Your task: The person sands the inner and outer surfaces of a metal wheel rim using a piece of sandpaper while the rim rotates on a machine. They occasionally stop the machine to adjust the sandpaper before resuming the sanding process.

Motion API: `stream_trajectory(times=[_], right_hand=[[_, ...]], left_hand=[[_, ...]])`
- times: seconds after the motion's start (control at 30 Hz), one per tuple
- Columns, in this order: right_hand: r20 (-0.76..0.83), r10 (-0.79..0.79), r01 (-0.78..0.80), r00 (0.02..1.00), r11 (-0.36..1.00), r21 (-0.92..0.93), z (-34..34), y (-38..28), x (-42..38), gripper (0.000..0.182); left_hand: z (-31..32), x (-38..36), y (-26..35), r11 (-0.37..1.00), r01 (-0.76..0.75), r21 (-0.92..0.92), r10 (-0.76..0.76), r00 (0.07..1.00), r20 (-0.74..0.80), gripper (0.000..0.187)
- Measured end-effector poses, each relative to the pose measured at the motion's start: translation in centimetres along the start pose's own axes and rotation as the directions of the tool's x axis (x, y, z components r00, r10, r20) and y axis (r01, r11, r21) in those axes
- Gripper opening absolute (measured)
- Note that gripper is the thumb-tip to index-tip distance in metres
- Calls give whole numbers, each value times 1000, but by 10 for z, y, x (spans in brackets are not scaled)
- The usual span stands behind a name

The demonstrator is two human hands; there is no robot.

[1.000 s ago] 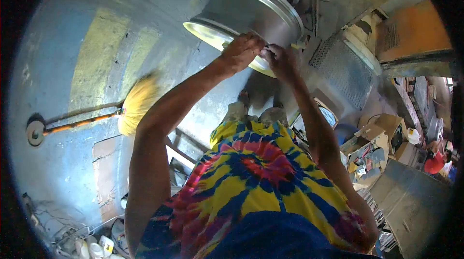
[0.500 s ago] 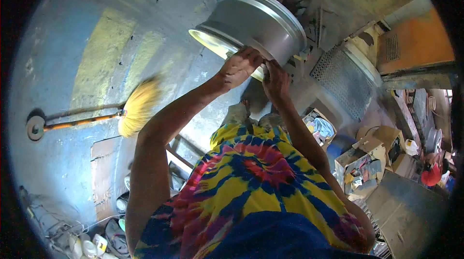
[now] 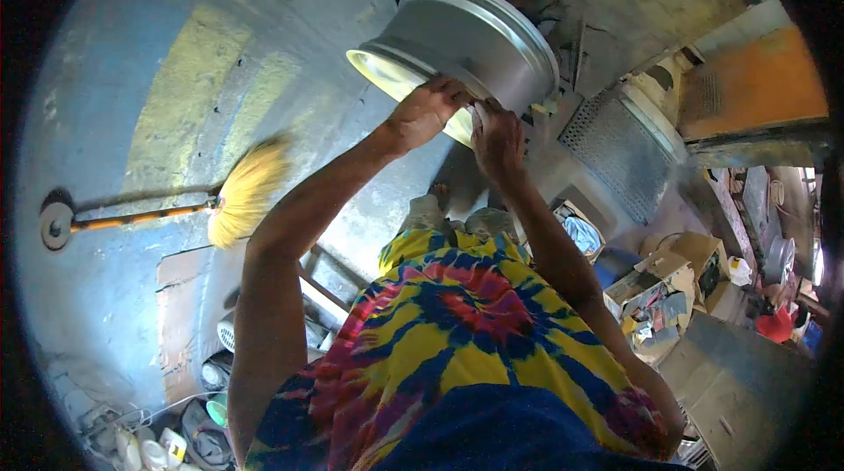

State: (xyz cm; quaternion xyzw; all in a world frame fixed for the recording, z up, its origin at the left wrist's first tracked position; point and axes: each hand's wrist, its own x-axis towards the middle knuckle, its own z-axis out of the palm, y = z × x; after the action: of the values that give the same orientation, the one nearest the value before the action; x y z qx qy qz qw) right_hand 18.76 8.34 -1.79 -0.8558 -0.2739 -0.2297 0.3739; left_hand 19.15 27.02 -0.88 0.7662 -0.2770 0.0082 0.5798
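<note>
A silver wheel rim (image 3: 470,32) stands in front of me, its yellow-lit face turned down and to the left. Both hands are at the rim's near lower edge, close together. My left hand (image 3: 429,111) has its fingers bent and closed at that edge. Just to its right, my right hand (image 3: 498,139) is pinched, fingertips near those of the left. Whatever lies between the fingertips is too small to make out.
A straw broom (image 3: 248,194) lies on the floor at the left, its handle end by a round disc (image 3: 57,221). Perforated metal (image 3: 622,155) and cardboard boxes (image 3: 655,295) are at the right. Bottles (image 3: 151,452) sit at the lower left.
Both hands have shifted slightly left along the rim's edge. The fingers remain closed and close together. The view has moved a little.
</note>
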Motion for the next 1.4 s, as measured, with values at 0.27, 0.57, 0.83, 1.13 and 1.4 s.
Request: stream_trajectory(times=[0.27,0.57,0.83,1.13,1.4], right_hand=[[477,-28,-56,878,985,161,15,-9,99,19],[453,-155,95,878,984,153,74,-40,146,23],[627,-146,136,765,989,65,101,-47,176,35],[598,-191,146,779,982,122,116,-40,183,31],[665,-83,120,742,993,-10,114,-51,184,29]], left_hand=[[-83,12,29,725,81,684,-105,994,-7,18],[-121,-3,-14,770,414,485,-158,861,-484,27],[-137,-7,-37,882,374,287,-147,797,-586,23],[-139,-6,-60,849,367,380,-41,762,-646,28],[-136,-10,-57,778,430,459,-17,744,-668,24]])
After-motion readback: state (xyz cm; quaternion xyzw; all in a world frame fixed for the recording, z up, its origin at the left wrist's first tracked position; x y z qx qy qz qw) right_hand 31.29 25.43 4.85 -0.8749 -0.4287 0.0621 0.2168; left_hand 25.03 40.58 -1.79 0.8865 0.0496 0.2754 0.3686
